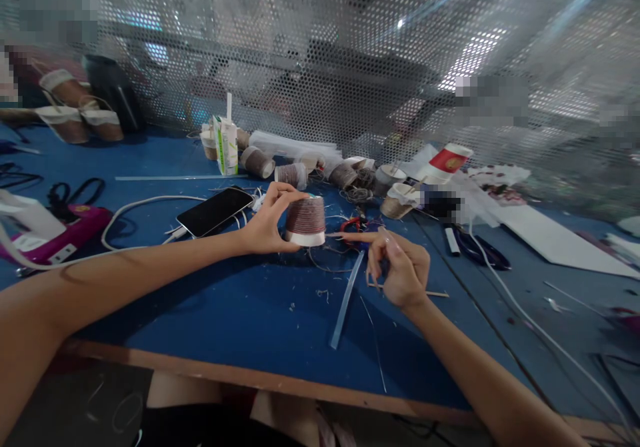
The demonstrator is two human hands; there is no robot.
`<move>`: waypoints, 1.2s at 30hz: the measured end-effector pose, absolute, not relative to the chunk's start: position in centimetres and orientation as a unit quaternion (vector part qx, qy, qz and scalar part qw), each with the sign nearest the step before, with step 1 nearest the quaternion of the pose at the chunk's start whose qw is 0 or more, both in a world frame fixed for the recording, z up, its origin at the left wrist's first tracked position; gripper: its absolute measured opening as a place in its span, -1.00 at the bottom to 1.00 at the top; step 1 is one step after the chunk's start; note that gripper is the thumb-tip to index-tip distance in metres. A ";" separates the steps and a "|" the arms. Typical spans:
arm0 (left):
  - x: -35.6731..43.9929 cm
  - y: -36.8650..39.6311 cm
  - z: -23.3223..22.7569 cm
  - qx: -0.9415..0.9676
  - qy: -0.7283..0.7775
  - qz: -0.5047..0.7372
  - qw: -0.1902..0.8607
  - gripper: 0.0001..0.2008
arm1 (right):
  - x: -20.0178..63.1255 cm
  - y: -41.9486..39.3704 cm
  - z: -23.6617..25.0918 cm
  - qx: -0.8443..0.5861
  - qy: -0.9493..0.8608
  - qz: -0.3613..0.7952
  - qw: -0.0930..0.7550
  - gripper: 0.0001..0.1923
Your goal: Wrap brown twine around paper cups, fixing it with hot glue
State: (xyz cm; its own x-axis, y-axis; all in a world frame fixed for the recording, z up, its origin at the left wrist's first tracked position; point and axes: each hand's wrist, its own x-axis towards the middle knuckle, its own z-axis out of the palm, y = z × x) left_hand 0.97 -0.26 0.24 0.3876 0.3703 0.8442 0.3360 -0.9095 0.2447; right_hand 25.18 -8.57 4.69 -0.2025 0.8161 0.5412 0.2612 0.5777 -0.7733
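My left hand (273, 224) grips a small paper cup (305, 222) wound with reddish-brown cord, its bare white band at the bottom. The thumb presses low on the cup and the fingers lie over its top. Just right of it is my right hand (395, 260), index finger stretched toward the white band, the other fingers curled in. Whatever those curled fingers hold is hidden. A thin wooden stick (437, 294) shows on both sides of the right hand; I cannot tell whether it is held. Red-handled scissors (353, 224) lie behind the index finger.
A translucent glue stick (347, 300) lies in front. A phone (216, 211) with white cables is at left, near a purple power strip (60, 237). Several cord-wrapped cups (257, 162) and a drink carton (226, 144) stand behind. Pliers (484, 248) lie right.
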 end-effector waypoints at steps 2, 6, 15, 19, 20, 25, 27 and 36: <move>1.0 -0.2 0.2 0.836 0.212 0.506 0.016 -0.19 | 25.0 -8.8 5.0 -0.347 -0.769 0.286 0.455 -0.49; 0.9 -0.2 0.1 0.840 0.200 0.503 0.019 -0.18 | 23.6 -9.2 5.5 -0.313 -0.841 0.316 0.308 -0.57; 0.5 0.0 0.2 0.824 0.169 0.534 0.084 -0.21 | 24.6 -8.1 5.0 -0.390 -0.695 0.391 0.461 -0.43; 0.5 0.1 -0.1 0.815 0.150 0.544 0.130 -0.24 | 25.3 -7.4 4.9 -0.401 -0.641 0.361 0.545 -0.44; 0.6 0.2 -0.1 0.812 0.140 0.548 0.143 -0.24 | 25.4 -7.3 4.8 -0.404 -0.633 0.341 0.565 -0.44; 1.1 0.7 -0.6 0.796 0.095 0.562 0.205 -0.24 | 25.9 -6.8 4.3 -0.400 -0.614 0.216 0.645 -0.63; 1.1 0.7 -0.8 0.798 0.082 0.550 0.233 -0.21 | 26.0 -6.6 4.0 -0.381 -0.645 0.175 0.639 -0.77; 0.8 0.0 -0.1 0.854 0.059 0.428 0.289 -0.13 | 25.3 -6.7 3.3 -0.351 -0.826 0.160 0.411 -0.20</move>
